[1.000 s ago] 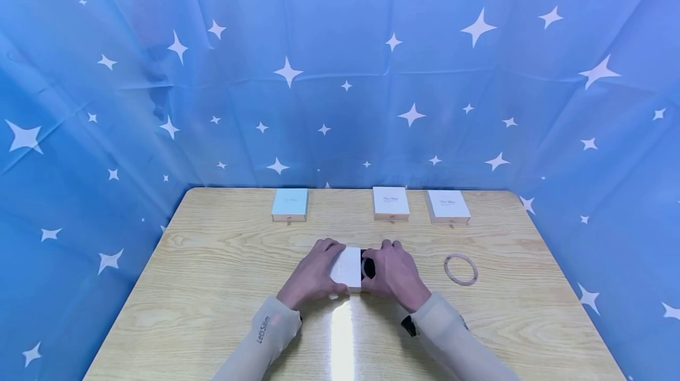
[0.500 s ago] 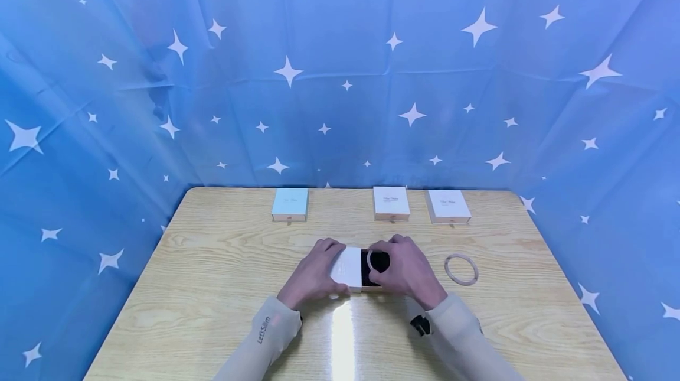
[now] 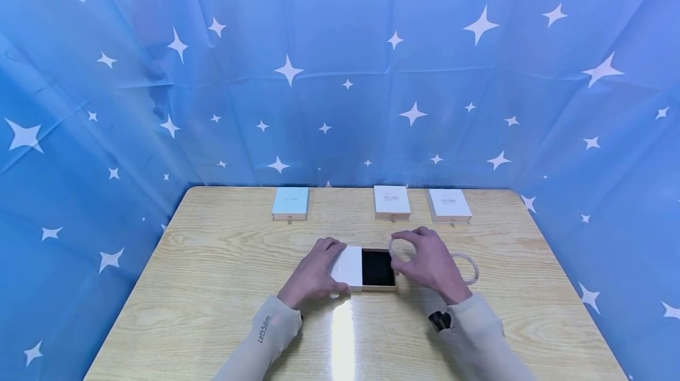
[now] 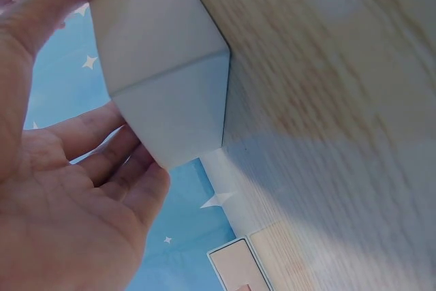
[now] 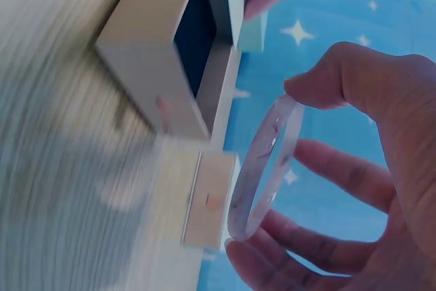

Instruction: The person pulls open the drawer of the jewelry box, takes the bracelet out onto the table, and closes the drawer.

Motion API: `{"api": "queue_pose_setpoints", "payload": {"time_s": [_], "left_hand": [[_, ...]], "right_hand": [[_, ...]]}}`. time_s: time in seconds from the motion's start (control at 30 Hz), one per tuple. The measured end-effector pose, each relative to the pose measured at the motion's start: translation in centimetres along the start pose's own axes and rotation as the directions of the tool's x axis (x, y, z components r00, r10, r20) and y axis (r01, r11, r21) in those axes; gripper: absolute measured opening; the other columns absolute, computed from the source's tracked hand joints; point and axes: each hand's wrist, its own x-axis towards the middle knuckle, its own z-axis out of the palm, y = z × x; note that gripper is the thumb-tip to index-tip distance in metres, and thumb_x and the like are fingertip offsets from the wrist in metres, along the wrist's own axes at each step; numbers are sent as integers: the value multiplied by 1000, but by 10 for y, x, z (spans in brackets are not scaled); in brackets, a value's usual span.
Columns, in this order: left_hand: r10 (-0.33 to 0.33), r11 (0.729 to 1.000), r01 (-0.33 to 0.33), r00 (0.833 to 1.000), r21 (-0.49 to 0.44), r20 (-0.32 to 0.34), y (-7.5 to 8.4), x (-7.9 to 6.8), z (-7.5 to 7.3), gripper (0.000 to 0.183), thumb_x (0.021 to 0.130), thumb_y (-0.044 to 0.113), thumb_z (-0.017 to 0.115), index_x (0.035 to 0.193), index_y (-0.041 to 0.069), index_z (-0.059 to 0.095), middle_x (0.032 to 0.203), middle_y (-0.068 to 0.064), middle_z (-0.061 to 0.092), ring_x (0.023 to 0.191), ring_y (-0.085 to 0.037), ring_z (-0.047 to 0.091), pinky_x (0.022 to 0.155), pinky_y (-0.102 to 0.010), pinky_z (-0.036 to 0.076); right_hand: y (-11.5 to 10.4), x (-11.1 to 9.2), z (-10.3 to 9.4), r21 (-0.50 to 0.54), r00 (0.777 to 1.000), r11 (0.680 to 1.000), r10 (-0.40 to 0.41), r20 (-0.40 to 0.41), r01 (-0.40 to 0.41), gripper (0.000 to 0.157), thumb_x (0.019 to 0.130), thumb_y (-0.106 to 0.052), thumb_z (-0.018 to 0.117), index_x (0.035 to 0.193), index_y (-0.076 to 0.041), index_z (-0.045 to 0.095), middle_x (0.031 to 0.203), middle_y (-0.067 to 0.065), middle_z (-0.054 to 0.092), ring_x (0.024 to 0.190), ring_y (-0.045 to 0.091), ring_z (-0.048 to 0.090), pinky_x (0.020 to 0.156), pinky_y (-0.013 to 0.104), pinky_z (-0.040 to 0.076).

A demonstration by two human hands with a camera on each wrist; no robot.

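In the head view my left hand [image 3: 313,272] grips the white cover of a drawer-style gift box [image 3: 347,269], thumb along the near side and fingers at the far side. The box's drawer [image 3: 378,287] stands pulled out to the right, showing a black lining [image 3: 378,267] with nothing on it. My right hand [image 3: 429,258] pinches a pale, translucent bangle [image 5: 253,161] between thumb and fingertips, holding it upright just right of the drawer. A second bangle [image 3: 476,272] lies on the table behind that hand, partly hidden by it. The left wrist view shows the cover's closed end [image 4: 177,114].
Along the back of the wooden table [image 3: 223,286] stand a light blue box [image 3: 290,202], a white box [image 3: 391,201] and another white box [image 3: 448,205]. A blue curtain [image 3: 340,97] with white stars hangs behind and at both sides.
My right hand has lifted the bangle out of the drawer and carried it to the right, uncovering the black lining. The left hand has stayed on the cover.
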Motion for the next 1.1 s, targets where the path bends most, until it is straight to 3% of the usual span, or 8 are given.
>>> {"api": "queue_pose_setpoints", "payload": {"time_s": [0.3,0.5,0.63,0.87,1.1], "left_hand": [[-2,1000,2,1000,-19,-4,0,-1,0,99,69,42,93,152,12,48,149,-2,51,136,-20,46,113,-41,48],[-12,1000,12,1000,-19,7,0,-1,0,100,70,43,93,153,13,47,151,-2,49,139,-20,45,115,-41,46],[-14,1000,14,1000,-25,8,1,-2,-2,100,69,42,93,153,13,47,151,-2,49,138,-20,45,114,-41,47],[-18,999,19,1000,-34,7,2,-2,-4,99,69,42,93,153,13,48,150,-2,50,138,-20,45,114,-42,47],[-20,1000,20,1000,-20,13,2,-1,-2,99,70,42,93,153,14,48,150,-1,50,137,-19,45,114,-41,47]], "right_hand": [[34,-13,-18,-40,993,993,110,-35,-111,46,79,-27,79,125,-18,74,112,16,68,95,32,61,73,40,49],[53,-24,-23,-58,993,992,114,-31,-116,44,83,-27,77,125,-16,74,114,17,66,91,29,58,71,38,48],[59,-29,-19,-64,996,994,84,-12,-85,40,83,-26,78,122,-15,75,112,17,66,85,24,55,68,33,47],[62,-33,-5,-84,999,996,-29,13,30,39,81,-23,82,119,-16,77,108,11,66,95,25,57,75,39,51],[57,-41,3,-102,997,993,-49,67,55,41,76,-23,86,116,-20,78,108,7,66,100,25,59,80,42,54]]}}
